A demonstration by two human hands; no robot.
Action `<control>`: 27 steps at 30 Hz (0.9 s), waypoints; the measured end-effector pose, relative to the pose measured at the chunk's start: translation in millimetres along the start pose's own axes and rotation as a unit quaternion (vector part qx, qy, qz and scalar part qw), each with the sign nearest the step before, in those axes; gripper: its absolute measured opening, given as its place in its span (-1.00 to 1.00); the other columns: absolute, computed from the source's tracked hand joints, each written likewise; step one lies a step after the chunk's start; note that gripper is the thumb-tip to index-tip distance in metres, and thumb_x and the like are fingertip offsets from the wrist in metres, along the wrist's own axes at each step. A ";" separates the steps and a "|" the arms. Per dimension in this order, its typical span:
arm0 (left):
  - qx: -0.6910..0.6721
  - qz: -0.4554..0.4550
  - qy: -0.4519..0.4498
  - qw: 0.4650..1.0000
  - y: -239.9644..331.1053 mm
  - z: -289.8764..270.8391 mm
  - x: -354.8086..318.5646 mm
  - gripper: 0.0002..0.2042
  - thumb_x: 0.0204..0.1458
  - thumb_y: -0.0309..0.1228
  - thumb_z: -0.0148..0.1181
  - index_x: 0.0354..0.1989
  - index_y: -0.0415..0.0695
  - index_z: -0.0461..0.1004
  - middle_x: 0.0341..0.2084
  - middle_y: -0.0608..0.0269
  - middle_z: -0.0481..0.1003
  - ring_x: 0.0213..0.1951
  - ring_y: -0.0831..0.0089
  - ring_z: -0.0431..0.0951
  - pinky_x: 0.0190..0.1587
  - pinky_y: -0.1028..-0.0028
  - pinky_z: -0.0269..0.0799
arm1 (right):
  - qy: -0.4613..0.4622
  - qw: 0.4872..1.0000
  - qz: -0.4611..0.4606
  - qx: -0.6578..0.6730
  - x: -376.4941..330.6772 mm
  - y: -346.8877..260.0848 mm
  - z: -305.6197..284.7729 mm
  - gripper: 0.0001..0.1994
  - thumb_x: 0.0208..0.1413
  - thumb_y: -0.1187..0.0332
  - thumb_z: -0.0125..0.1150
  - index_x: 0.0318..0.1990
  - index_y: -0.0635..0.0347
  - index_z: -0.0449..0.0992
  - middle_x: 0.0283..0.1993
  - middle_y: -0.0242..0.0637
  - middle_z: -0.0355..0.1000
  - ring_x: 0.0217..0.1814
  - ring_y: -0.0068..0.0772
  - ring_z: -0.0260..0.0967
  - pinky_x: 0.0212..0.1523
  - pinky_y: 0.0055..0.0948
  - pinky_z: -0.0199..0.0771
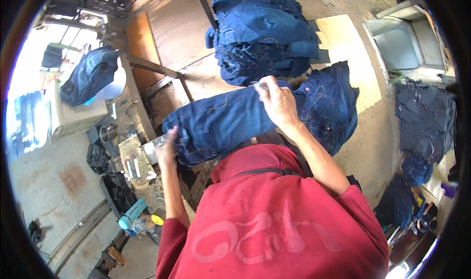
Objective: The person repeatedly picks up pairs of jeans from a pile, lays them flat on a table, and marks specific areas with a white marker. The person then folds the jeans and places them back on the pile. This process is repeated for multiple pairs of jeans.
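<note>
While the right hand (pixel 279 105) curls over denim (pixel 221 119) (what it or the blurred left hand (pixel 167 150) grips, I can't tell), arranging seems underway; the next move needs steadiness.

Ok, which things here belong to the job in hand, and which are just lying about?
Likely in the job: denim piece under the right hand; denim heap beyond it; dark denim to its right.

Apparently just lying about: turquoise bottle; yellow disc.

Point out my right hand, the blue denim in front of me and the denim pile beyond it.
Right hand (pixel 280 104): head view, back of the hand.
Blue denim (pixel 223 121): head view, middle of the cloth.
Denim pile (pixel 265 34): head view, middle layers.
</note>
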State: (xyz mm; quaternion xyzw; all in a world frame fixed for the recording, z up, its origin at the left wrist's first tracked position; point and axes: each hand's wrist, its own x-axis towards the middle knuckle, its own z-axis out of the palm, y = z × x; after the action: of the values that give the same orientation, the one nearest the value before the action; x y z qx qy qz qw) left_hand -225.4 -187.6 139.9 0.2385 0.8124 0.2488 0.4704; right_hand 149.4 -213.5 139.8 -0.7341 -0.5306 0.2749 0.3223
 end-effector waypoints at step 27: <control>0.272 0.324 -0.306 0.853 -41.9 204.6 -98.6 -0.58 0.20 -0.31 0.46 0.18 -0.24 0.64 -0.40 0.20 0.64 -0.44 0.41 0.58 -0.34 0.36 0.49 | 0.005 0.992 0.102 0.072 -86.4 107.8 22.6 -0.74 0.35 0.18 0.42 -0.07 0.21 0.68 -0.42 -0.13 0.63 -0.41 -0.18 0.60 -0.31 -0.19 0.55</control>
State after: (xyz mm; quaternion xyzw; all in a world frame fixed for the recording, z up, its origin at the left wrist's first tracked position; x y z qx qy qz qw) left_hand -7.4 -244.1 88.5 0.6707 0.5394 0.0707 0.5042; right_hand 172.8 -316.7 48.1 -0.7609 -0.4300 0.3397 0.3473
